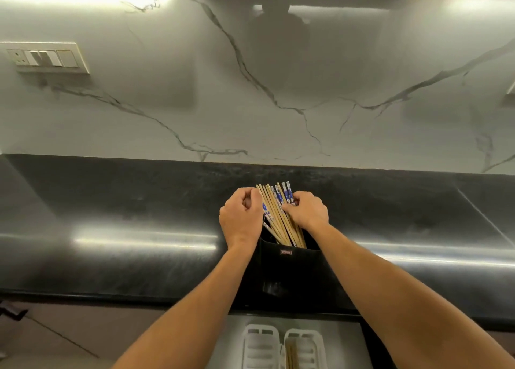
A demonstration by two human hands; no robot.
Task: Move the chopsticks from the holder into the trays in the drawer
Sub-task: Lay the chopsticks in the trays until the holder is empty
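Chopsticks (278, 215): a mixed bundle, plain wood ones and ones with blue-and-white tops, leaning back and fanned out of the holder, near the front edge of the tabletop.
Holder (287, 268): black, upright, at the front edge of the dark tabletop (125, 229), directly behind the drawer.
Left hand (241, 218): at the left side of the bundle, fingers curled in against the outer sticks; whether it pinches any of them I cannot tell.
Right hand (308, 211): at the right side, fingers closed around the patterned tops of a few sticks.
Drawer (234, 338): open below the tabletop's front edge, with two white trays (260, 346) side by side; the right tray already has some wooden sticks in it, the left looks bare.
Handling: likely light, stiff and thin; smooth enough to slide past one another, so a loose bunch would probably splay or drop a stick.
Where to hold: probably around the upper third, below the tops, gathering a small group between thumb and fingers so it stays parallel.
Risk: lifting at an angle could tip the holder or drag neighbours out.
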